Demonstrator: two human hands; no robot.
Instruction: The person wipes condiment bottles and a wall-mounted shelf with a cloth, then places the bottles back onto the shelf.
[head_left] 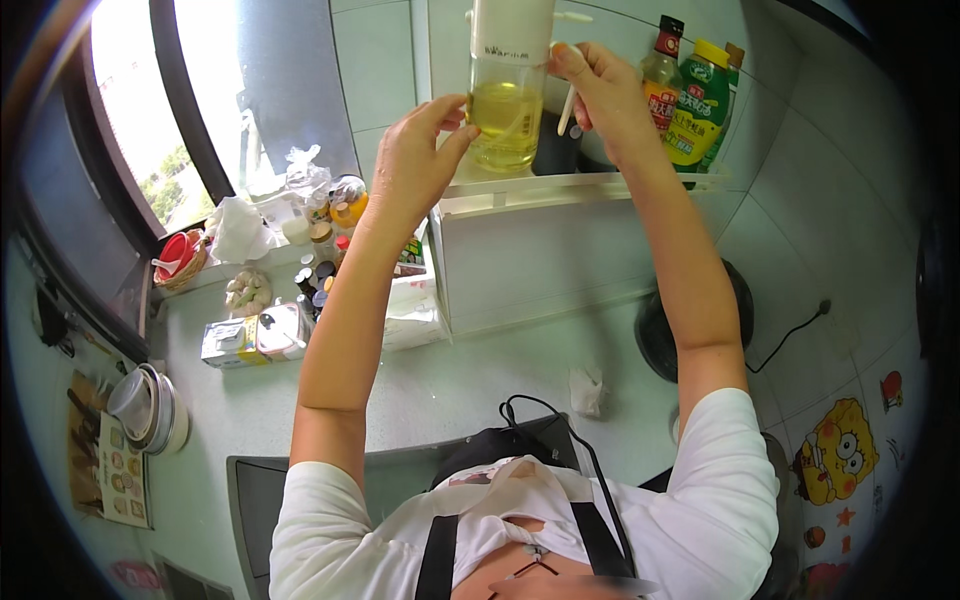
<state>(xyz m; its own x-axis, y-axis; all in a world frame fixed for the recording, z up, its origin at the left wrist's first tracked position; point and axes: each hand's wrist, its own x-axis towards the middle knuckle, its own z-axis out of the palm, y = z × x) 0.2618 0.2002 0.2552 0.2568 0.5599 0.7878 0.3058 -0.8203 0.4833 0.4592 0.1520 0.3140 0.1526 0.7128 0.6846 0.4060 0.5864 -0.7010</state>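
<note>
A tall clear oil bottle (505, 125) with yellow liquid in its lower part is upright at the wall shelf (560, 190). My left hand (415, 160) grips its lower left side, thumb in front. On the other side, my right hand (608, 100) is closed at the bottle's upper right edge, fingers curled. A narrow pale strip, like a handle, hangs below those fingers; I cannot tell if it belongs to the bottle. The bottle's top is cut off by the frame. Behind my right hand stand a dark container (556, 148) and a sauce bottle (660, 80).
A green squeeze bottle with a yellow cap (697, 110) stands at the shelf's right. Below left are garlic bulbs (248, 292), small jars and a box (255, 338) by the window. A round black appliance (740, 310) and a crumpled white tissue (588, 392) rest on the counter.
</note>
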